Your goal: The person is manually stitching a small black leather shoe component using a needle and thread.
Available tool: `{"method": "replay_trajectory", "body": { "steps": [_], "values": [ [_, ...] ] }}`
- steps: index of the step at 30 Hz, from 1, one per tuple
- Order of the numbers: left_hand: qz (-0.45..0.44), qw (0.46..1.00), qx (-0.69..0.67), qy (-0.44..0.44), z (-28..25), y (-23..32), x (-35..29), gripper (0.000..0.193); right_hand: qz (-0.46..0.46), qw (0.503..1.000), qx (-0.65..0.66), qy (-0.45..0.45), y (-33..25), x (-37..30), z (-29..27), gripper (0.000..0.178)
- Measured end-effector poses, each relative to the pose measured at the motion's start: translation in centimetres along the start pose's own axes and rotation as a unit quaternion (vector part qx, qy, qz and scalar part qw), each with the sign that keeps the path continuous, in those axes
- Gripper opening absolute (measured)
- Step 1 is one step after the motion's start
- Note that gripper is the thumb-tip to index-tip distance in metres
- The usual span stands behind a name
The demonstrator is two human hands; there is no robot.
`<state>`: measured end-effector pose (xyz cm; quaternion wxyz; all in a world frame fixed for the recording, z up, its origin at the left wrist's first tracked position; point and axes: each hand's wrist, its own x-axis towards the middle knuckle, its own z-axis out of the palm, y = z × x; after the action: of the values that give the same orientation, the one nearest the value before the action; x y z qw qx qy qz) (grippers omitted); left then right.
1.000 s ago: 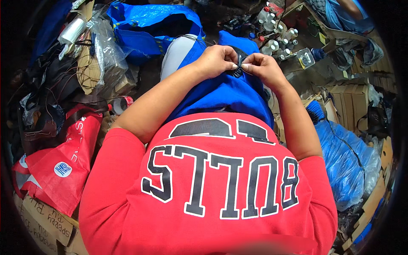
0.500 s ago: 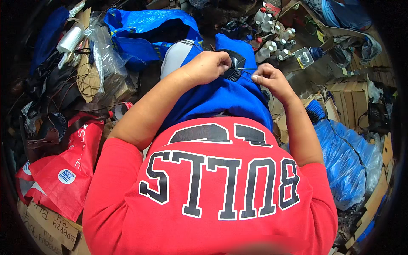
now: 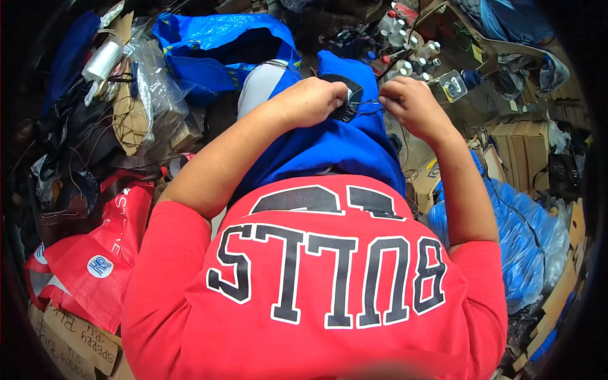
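Note:
On my lap, over blue shorts (image 3: 316,145), lies a small black leather-looking piece (image 3: 346,113) with a ridged, pleated edge, much like part of a shoe upper. My left hand (image 3: 316,101) pinches its near-left side, thumb against fingers, and hides part of it. From the piece a dark thread (image 3: 367,102) runs in loose strands to the right. Its far end meets the closed fingertips of my right hand (image 3: 408,104), which is a little apart from the piece. Whether a needle is also in those fingers cannot be made out.
A blue bag (image 3: 221,47) gapes beyond my left knee. Several capped bottles (image 3: 411,54) stand ahead on the right. Red bags (image 3: 95,253) lie at left, a blue plastic-wrapped bundle (image 3: 506,234) and cardboard boxes (image 3: 522,149) at right.
My right hand has turned over and moved slightly up and right. The thin straight metal tool between the hands no longer shows; slack thread strands show there now.

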<state>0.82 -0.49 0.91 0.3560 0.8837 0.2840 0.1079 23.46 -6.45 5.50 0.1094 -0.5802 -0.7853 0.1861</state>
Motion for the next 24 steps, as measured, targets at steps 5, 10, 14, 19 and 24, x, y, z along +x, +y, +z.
{"method": "replay_trajectory", "body": {
  "steps": [5, 10, 14, 19, 24],
  "values": [
    [0.015, 1.000, 0.016, 0.000, 0.2, -0.4, 0.0, 0.013, -0.006, 0.998, -0.001, -0.058, -0.6, 0.8, -0.5, 0.021],
    [0.021, 1.000, 0.013, 0.008, 0.2, -0.4, 0.0, 0.013, -0.048, 0.997, -0.059, -0.021, -1.8, 0.0, -2.0, 0.018],
    [0.025, 1.000, 0.013, 0.001, 0.3, -0.5, 0.2, 0.013, -0.061, 0.982, -0.159, -0.077, -2.6, 0.8, 0.6, 0.011],
    [0.021, 1.000, 0.001, 0.012, 0.5, -0.8, -0.6, 0.011, -0.071, 0.980, -0.186, -0.019, -3.0, 1.0, 1.6, 0.013],
    [0.048, 0.998, 0.002, 0.044, 0.8, -0.8, -0.7, 0.011, -0.118, 0.962, -0.228, 0.091, -2.0, 0.2, 0.9, 0.020]
  ]
}}
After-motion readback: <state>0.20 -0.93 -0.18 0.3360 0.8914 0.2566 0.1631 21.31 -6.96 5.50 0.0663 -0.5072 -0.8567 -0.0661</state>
